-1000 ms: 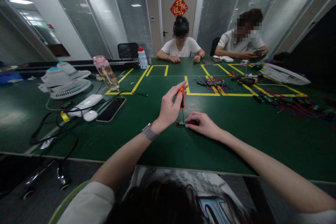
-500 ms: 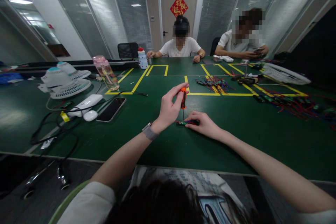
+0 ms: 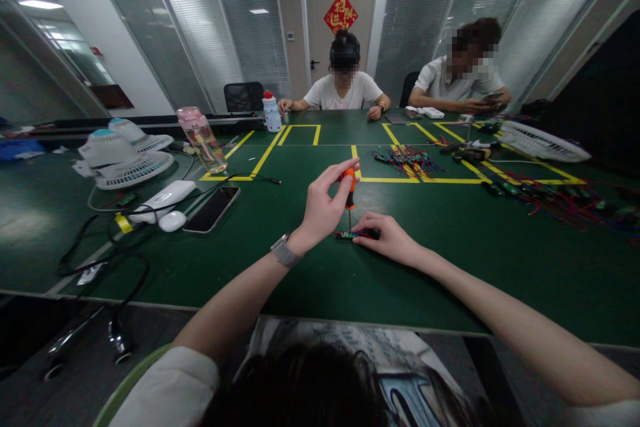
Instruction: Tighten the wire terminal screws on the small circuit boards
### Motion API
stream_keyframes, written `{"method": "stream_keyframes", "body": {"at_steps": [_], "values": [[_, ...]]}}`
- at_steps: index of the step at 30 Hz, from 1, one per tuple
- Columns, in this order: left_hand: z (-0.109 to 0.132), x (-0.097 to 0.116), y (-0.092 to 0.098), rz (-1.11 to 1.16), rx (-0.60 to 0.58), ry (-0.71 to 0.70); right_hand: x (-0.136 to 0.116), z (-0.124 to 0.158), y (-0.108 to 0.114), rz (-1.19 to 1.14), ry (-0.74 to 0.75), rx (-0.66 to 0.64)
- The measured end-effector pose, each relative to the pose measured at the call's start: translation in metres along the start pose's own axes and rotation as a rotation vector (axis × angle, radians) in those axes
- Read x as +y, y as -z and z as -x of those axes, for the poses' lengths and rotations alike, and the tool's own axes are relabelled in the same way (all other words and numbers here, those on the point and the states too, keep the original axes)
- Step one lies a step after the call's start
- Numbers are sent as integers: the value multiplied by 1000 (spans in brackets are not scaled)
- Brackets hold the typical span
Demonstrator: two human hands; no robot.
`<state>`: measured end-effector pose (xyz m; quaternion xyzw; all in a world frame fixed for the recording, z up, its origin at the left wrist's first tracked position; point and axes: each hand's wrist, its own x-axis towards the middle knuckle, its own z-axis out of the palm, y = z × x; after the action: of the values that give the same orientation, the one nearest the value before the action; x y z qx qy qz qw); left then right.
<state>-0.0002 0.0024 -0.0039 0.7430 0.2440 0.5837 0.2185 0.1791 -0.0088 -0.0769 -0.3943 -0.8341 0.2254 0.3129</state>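
Observation:
My left hand (image 3: 325, 200) is closed around the orange-and-black handle of a screwdriver (image 3: 351, 199), which stands upright with its shaft pointing down. The tip meets a small green circuit board (image 3: 345, 235) lying on the green table; whether it sits in a screw is too small to tell. My right hand (image 3: 387, 237) pinches the right end of the board, where red and blue wires and a black part show at the fingers. A grey-banded watch is on my left wrist.
Wired boards lie in a pile (image 3: 410, 160) beyond my hands and in a longer heap (image 3: 565, 200) at right. A phone (image 3: 213, 209), cables, a bottle (image 3: 203, 140) and white fans (image 3: 125, 163) are at left. Two people sit across the table.
The screwdriver handle has turned slightly in my left hand, and the fingers have shifted a little. My right hand and the board stay in place.

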Motion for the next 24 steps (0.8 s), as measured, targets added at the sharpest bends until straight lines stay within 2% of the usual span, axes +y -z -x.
{"method": "stream_keyframes", "body": {"at_steps": [4, 10, 16, 21, 24], "values": [[0, -1, 0, -144, 86, -34, 0, 0, 0, 8, -2, -4], [1, -2, 0, -9, 6, 4, 1, 0, -1, -10, -11, -5], [-1, 0, 1, -172, 110, -20, 2, 0, -1, -1, -6, -2], [0, 0, 1, -19, 36, 41, 1, 0, -1, -9, -2, 7], [1, 0, -1, 8, 57, 52, 2, 0, -1, -8, 4, 8]]}}
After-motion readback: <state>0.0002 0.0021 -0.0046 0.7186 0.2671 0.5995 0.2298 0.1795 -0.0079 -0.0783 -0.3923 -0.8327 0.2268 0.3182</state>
